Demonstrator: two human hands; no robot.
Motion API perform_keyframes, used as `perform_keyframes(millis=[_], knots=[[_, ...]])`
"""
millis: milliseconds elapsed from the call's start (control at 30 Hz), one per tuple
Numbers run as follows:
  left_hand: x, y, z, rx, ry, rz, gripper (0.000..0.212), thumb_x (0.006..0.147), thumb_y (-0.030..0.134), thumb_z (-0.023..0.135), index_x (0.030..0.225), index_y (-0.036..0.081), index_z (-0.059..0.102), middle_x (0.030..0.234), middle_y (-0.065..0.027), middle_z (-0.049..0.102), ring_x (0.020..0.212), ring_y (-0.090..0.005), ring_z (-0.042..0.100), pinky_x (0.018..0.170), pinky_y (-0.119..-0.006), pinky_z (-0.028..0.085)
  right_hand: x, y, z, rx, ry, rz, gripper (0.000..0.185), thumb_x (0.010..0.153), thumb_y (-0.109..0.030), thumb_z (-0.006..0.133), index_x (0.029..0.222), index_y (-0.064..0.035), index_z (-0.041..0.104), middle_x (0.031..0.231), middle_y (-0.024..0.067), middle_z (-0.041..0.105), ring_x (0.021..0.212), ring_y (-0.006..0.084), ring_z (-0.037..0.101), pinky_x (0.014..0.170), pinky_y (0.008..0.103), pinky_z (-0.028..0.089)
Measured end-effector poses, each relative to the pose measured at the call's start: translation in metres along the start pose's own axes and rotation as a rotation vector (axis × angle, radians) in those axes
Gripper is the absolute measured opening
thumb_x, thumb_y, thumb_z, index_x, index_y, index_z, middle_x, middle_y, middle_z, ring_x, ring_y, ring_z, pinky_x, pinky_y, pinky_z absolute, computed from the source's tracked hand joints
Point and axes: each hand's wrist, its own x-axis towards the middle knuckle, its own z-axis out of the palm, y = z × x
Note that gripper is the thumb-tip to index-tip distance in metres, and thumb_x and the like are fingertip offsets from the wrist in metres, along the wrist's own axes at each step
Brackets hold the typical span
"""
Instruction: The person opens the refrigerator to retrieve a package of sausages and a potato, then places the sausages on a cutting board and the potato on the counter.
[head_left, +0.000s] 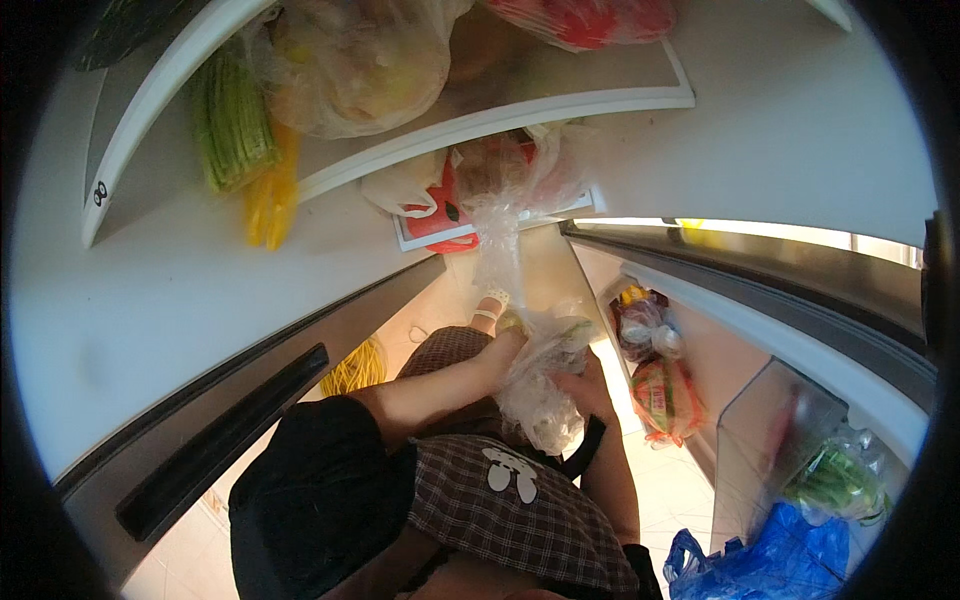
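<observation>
In front of my apron, between both hands, is a crumpled clear plastic bag (544, 397) with pale and greenish contents that are hard to make out. My right hand (581, 391) grips its right side. From the left, my left hand (514, 341) reaches to the bag's upper part; the plastic hides most of its fingers. Beside those fingers shows a small greenish item (511, 322). Just above, the clear plastic of another bag (498, 225) trails down from a low refrigerator shelf, and its lower end comes close to my left hand.
Overhead, a refrigerator shelf (495, 120) bears green stalks (232, 127), a yellow bag (271, 199) and a bulging clear bag (367, 67). At right the open door (780, 337) holds bagged food, with a blue bag (780, 555) low down. A black handle (225, 442) runs along the left.
</observation>
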Motion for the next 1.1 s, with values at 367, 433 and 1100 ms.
perform_keyframes(millis=[367, 433, 1100], knots=[[-0.023, 0.060, 0.040, 1.442, 0.301, 0.272, 0.055, 0.064, 0.006, 0.074, 0.110, 0.004, 0.045, 0.091, -0.0099, 0.058, 0.080, -0.0276, 0.057, 0.069, -0.033, 0.046, -0.008, 0.096, -0.062, 0.993, 0.058, -0.014, 0.039, 0.091, -0.025, 0.047, 0.121, -0.0005, 0.043, 0.112, 0.0145, 0.051, 0.099, 0.0268, 0.053, 0.083, 0.0356, 0.049], [-0.025, 0.065, 0.045, 1.167, 0.259, 0.190, 0.062, 0.065, 0.001, 0.074, 0.114, 0.004, 0.036, 0.094, -0.0096, 0.052, 0.075, -0.0205, 0.054, 0.067, -0.031, 0.046, -0.017, 0.072, -0.049, 0.701, 0.156, -0.113, 0.045, 0.093, -0.029, 0.042, 0.127, -0.0013, 0.036, 0.121, 0.0155, 0.045, 0.108, 0.0255, 0.049, 0.093, 0.0365, 0.043], [0.001, 0.062, 0.015, -0.098, -0.045, -0.100, 0.052, 0.093, 0.043, 0.039, 0.137, 0.016, 0.030, 0.129, -0.0061, 0.046, 0.120, -0.0233, 0.044, 0.098, -0.039, 0.038, -0.044, -0.014, 0.017, 0.234, 0.407, -0.114, 0.035, 0.090, -0.028, 0.050, 0.120, -0.0092, 0.044, 0.111, 0.0094, 0.052, 0.097, 0.0221, 0.056, 0.076, 0.0401, 0.054]])
